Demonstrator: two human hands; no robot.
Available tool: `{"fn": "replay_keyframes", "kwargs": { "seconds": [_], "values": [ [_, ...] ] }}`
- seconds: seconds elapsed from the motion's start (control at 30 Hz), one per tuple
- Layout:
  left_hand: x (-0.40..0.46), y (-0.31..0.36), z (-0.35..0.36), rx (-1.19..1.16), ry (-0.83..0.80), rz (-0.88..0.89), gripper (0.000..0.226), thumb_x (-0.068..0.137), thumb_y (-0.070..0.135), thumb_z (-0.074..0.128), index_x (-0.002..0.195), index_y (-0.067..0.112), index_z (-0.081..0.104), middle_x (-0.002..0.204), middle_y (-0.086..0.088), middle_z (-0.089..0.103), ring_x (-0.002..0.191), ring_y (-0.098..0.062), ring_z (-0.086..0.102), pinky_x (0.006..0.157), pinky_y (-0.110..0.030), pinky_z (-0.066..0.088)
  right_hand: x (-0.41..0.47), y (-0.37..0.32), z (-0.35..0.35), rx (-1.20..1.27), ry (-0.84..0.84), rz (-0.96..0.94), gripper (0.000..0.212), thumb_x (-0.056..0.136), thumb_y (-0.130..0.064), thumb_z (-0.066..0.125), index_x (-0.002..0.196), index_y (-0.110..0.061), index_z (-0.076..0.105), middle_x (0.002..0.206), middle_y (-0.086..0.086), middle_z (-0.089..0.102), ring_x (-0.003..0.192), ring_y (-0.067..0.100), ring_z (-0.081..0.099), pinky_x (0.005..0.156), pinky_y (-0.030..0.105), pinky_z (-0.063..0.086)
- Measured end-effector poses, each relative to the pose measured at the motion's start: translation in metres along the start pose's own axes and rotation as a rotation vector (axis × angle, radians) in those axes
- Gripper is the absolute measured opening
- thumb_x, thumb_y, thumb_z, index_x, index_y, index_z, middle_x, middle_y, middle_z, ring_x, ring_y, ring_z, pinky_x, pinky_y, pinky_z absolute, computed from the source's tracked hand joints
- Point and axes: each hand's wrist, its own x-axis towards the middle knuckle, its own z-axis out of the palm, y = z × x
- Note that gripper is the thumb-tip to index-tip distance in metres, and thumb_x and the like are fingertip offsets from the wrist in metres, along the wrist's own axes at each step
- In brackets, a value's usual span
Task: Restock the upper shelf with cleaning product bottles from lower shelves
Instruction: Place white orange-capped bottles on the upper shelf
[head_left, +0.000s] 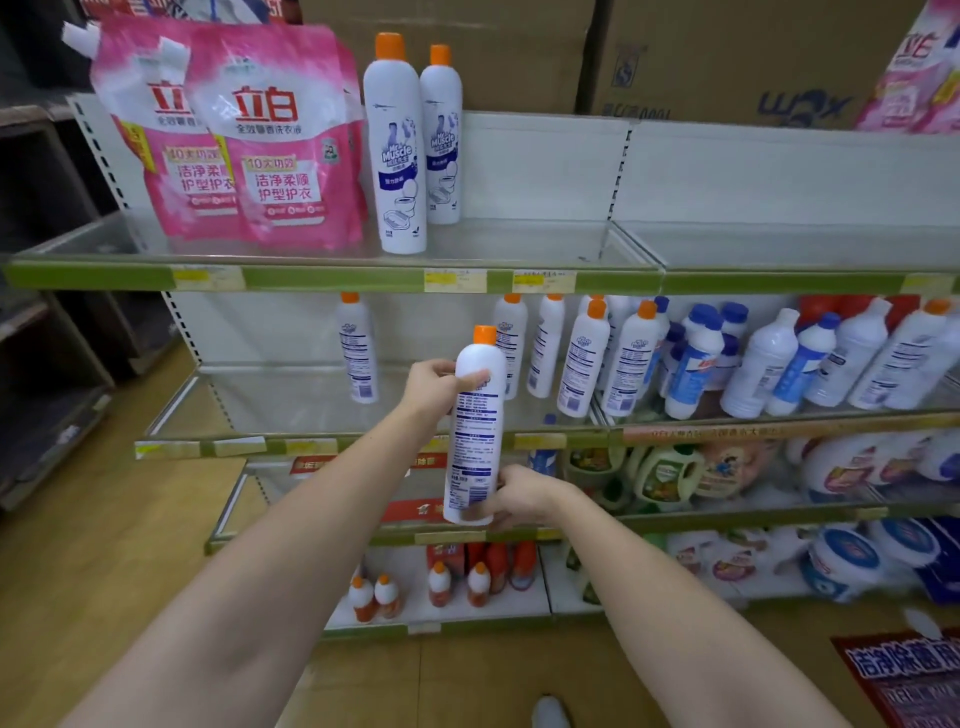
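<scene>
I hold a tall white bottle with an orange cap (475, 415) upright in front of the second shelf, its back label toward me. My left hand (434, 387) grips its upper part and my right hand (511, 496) grips its base. On the upper shelf (332, 278) two matching white bottles (397, 150) stand side by side, labels forward. Several more orange-capped bottles (582, 358) stand on the second shelf, with one apart at the left (357, 353).
Pink detergent pouches (244, 140) fill the upper shelf's left end; its right part is bare metal. Blue-capped white bottles (753, 358) crowd the second shelf's right. Cardboard boxes (727, 57) sit on top. Lower shelves carry jugs and orange bottles (441, 582).
</scene>
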Motion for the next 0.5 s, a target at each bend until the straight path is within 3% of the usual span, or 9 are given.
{"fn": "replay_keyframes", "kwargs": {
  "seconds": [0.3,0.5],
  "values": [
    [-0.024,-0.009,-0.019,-0.07,0.046,-0.141,0.068,0.077,0.025,0.085,0.132,-0.001,0.053,0.096,-0.01,0.07,0.079,-0.023,0.071,0.058,-0.031,0.053,-0.02,-0.009,0.018,-0.023,-0.136,0.06,0.06,0.081,-0.019,0.084,0.134,-0.013,0.058,0.123,0.007,0.071,0.108,0.022,0.072,0.096,0.039,0.057],
    [-0.029,0.003,-0.029,0.03,0.034,-0.126,0.06,0.077,0.027,0.086,0.123,0.002,0.058,0.1,-0.012,0.072,0.076,-0.021,0.071,0.053,-0.028,0.054,-0.021,-0.015,0.027,-0.028,-0.086,0.033,0.062,0.077,-0.021,0.087,0.132,-0.015,0.06,0.122,0.006,0.071,0.105,0.023,0.072,0.094,0.042,0.059]
  ]
}}
